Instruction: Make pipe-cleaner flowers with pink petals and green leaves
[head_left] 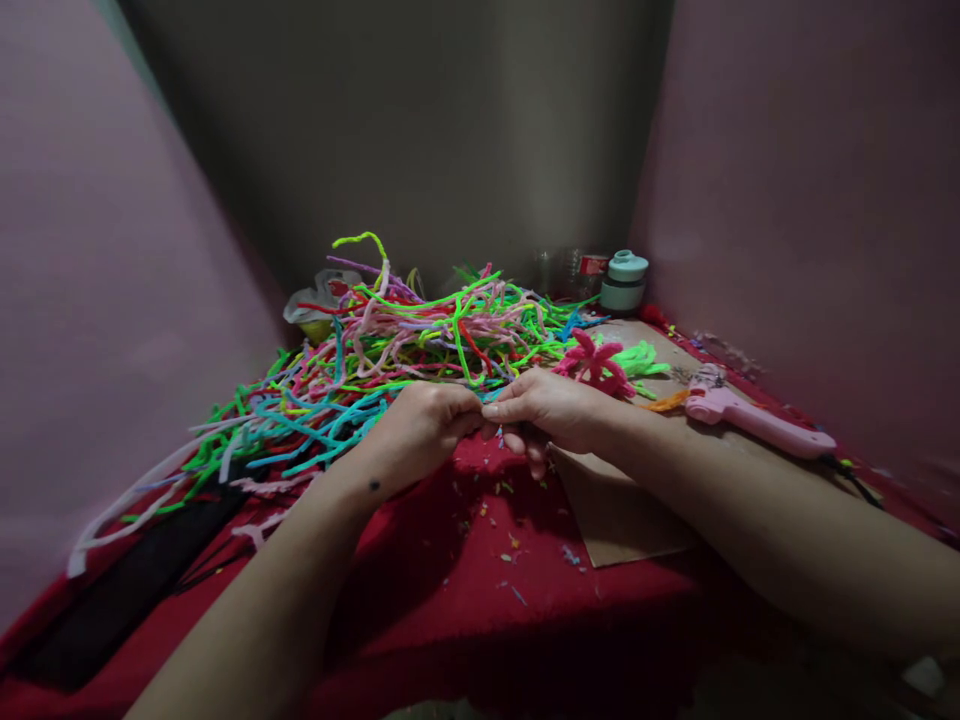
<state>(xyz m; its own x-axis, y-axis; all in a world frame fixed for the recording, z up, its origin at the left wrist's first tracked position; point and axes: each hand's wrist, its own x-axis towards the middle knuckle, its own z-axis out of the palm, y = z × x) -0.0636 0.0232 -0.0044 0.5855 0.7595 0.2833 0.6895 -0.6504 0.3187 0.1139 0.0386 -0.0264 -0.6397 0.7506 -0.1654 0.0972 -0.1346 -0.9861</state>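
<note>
Two bare forearms (pixel 262 570), foremost, hiding parts of the red cloth (pixel 465 580) from me. Leftmost: black flat item (pixel 120 590), lying on the cloth. Next: plastic bag (pixel 330 287), at the back. Fuzzy stems (pixel 427 325), many colours, heaped behind the hands. Centre: left hand (pixel 412 435), fingers curled, tips meeting those of the right hand (pixel 559 408), thumb and forefinger together; I cannot tell whether either grips anything, as the fingers block my view. Right: pink fuzzy flower (pixel 594 362), just beyond; lidded jar (pixel 624 282), behind; green bundle (pixel 641 357); brown board (pixel 626 515), partly covered by the right arm; pink tool (pixel 757 415), farthest right.
</note>
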